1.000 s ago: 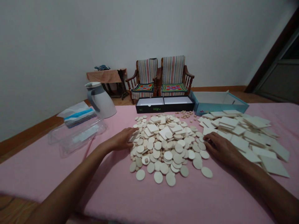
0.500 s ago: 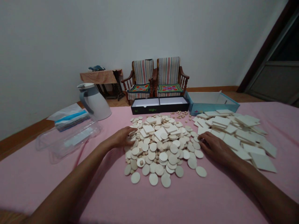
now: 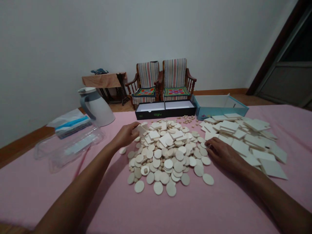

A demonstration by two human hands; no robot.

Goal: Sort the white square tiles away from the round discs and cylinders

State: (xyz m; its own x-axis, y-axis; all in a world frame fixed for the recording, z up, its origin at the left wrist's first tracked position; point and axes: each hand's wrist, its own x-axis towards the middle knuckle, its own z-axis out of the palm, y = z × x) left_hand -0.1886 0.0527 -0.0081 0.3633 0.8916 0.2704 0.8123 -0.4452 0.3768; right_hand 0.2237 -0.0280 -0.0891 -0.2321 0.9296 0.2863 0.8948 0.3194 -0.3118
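Observation:
My left hand (image 3: 127, 134) is closed on a pale square tile (image 3: 141, 129), at the far left edge of a heap of round white discs (image 3: 168, 163). Square tiles (image 3: 166, 140) lie on top of the heap, and small wooden cubes and balls show between the discs. A single disc (image 3: 123, 150) lies apart, below my left wrist. My right hand (image 3: 218, 151) rests on the cloth between the discs and a pile of larger square tiles (image 3: 240, 148). Its fingers are curled in; what they hold, if anything, is hidden.
Behind the heap stand a black divided box (image 3: 156, 114) and a light blue box (image 3: 219, 112), with small wooden cubes (image 3: 187, 119) before them. On the left are a white jug (image 3: 99, 107), a blue packet (image 3: 73, 126) and clear plastic trays (image 3: 75, 148) on the pink cloth (image 3: 146, 214).
My left hand has risen up and away from the heap's left side, now with a square tile in it. One disc has come to lie apart at the left. My right hand has hardly moved.

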